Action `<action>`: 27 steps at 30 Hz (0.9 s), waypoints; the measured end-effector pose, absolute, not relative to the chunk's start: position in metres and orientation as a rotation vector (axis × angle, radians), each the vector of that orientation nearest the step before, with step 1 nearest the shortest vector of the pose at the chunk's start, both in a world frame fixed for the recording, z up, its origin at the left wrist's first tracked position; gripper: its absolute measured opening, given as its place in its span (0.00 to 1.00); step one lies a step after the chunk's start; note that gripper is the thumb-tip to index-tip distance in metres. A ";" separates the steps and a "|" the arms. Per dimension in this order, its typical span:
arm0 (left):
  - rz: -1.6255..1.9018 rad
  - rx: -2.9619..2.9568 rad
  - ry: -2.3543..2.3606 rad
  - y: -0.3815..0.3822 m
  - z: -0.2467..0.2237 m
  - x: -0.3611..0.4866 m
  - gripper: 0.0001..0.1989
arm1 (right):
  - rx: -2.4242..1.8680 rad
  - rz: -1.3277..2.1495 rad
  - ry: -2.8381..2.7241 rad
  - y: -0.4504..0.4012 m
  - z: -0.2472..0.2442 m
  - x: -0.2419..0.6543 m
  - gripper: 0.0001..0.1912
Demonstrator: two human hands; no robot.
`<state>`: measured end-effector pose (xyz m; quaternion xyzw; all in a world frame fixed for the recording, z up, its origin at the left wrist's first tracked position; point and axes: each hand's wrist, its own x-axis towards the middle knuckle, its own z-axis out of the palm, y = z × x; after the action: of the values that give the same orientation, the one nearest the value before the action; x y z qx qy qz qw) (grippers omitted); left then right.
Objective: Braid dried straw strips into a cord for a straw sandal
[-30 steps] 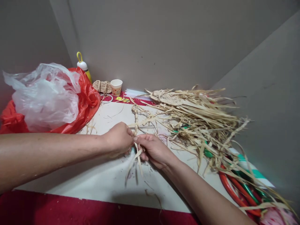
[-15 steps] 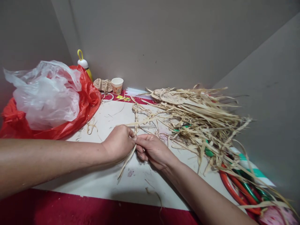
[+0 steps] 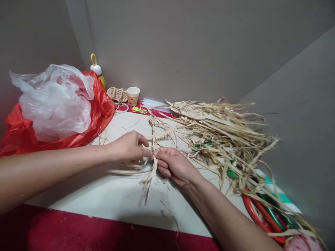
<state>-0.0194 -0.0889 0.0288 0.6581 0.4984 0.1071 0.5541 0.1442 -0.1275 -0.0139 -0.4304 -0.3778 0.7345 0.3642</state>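
A narrow twisted strand of dry straw (image 3: 154, 134) runs from the middle of the white board down to both hands. My right hand (image 3: 174, 164) pinches its near end between thumb and fingertips. Loose straw ends (image 3: 150, 177) hang from that pinch toward me. My left hand (image 3: 133, 148) is at the left of the strand, its index finger and thumb apart and the thumb tip by the right fingertips. Straw strips pass beneath the left palm, where its lower fingers are hidden.
A large heap of straw (image 3: 230, 129) lies at the right, with a woven oval piece (image 3: 188, 109) on it. Red tubing (image 3: 252, 209) is nearer. At the back left are plastic bags (image 3: 60, 108), a bottle (image 3: 98, 71), another woven piece (image 3: 117, 94) and a paper cup (image 3: 133, 96).
My left hand has loosened from the pinch, its fingers spreading a little to the left. Straw strips now reach left under it, and the hanging ends are fanned out. My right hand still pinches.
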 end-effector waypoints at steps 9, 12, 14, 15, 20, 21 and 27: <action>0.387 1.216 0.935 -0.088 -0.003 -0.008 0.18 | -1.030 1.983 -1.095 -0.125 -0.017 0.150 0.15; 0.423 1.118 0.946 -0.087 -0.007 -0.006 0.15 | -1.034 2.014 -1.107 -0.124 -0.017 0.153 0.16; 0.398 1.057 0.961 -0.087 -0.006 -0.006 0.13 | -1.035 2.020 -1.116 -0.123 -0.018 0.154 0.16; 0.375 1.037 0.967 -0.087 -0.006 -0.006 0.12 | -1.039 2.023 -1.120 -0.123 -0.018 0.154 0.16; 0.259 0.996 0.993 -0.089 -0.001 -0.004 0.13 | -1.091 2.031 -1.141 -0.122 -0.020 0.153 0.15; 0.246 0.997 0.990 -0.090 -0.001 -0.004 0.14 | -1.092 2.038 -1.145 -0.122 -0.020 0.153 0.15; 0.263 1.126 0.956 -0.094 0.001 -0.006 0.17 | -1.074 2.081 -1.147 -0.122 -0.019 0.156 0.16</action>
<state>-0.0063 -0.0936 0.0006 0.5118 0.4346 0.1197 0.7314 0.1563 -0.1217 -0.0194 -0.3974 -0.4243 0.7698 0.2636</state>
